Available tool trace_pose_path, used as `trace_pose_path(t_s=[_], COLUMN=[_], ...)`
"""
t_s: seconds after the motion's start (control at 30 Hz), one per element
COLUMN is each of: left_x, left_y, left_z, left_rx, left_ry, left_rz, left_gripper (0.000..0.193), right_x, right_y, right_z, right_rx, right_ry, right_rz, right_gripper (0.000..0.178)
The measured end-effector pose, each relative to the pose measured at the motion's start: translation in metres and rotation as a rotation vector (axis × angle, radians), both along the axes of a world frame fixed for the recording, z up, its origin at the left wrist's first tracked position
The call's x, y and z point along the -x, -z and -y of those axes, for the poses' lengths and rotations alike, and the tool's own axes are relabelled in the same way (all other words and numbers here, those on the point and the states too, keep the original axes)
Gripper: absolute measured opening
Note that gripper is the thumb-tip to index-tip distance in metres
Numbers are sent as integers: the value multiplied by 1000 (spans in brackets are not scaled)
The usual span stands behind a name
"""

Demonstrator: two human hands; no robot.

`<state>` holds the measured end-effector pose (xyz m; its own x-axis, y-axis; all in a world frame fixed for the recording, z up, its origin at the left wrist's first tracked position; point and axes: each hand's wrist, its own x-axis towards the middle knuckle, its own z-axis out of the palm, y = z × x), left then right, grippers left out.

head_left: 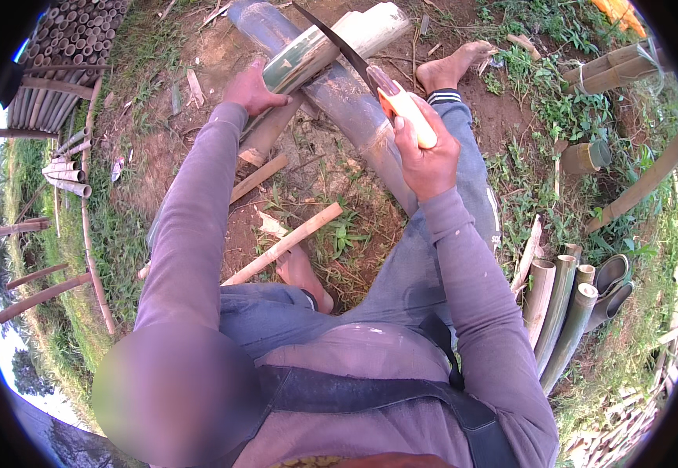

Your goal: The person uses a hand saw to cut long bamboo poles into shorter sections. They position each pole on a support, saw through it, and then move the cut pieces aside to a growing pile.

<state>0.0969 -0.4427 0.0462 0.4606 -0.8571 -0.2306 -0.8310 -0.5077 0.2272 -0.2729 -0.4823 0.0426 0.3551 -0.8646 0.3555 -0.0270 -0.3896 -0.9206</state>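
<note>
My left hand is wrapped round the near end of a bamboo piece, green at that end and pale and scraped at the far end. This piece lies across a thick greyish bamboo pole on the ground. My right hand grips the cream and orange handle of a handsaw. Its dark, tapering blade crosses over the bamboo piece, to the right of my left hand. Whether the blade's edge touches the bamboo, I cannot tell.
Cut bamboo strips lie between my bare feet. Several upright bamboo tubes stand at the right beside dark sandals. A short bamboo stub is further up. Stacked bamboo fills a rack at the far left.
</note>
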Motion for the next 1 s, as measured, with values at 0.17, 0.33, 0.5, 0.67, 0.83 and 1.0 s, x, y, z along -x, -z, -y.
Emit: trace_pose_path(t_s=[0.17, 0.33, 0.5, 0.67, 0.83, 1.0], left_x=[-4, -1, 3, 3, 4, -4], left_y=[8, 4, 1, 2, -2, 1], left_z=[-10, -6, -7, -5, 0, -4], left_rx=[38, 12, 62, 18, -16, 45], left_ry=[30, 2, 19, -19, -36, 7], left_rz=[37, 25, -5, 8, 7, -53], left_gripper=[121, 122, 119, 114, 109, 114], right_x=[19, 80, 136, 92, -84, -117], right_y=[-3, 13, 76, 79, 35, 39], right_z=[-5, 36, 109, 149, 224, 233], right_rx=[-147, 376, 408, 454, 217, -66], right_ry=[5, 262, 449, 377, 66, -78], right_rz=[118, -91, -816, -1110, -627, -364], right_gripper=[43, 52, 58, 69, 85, 59])
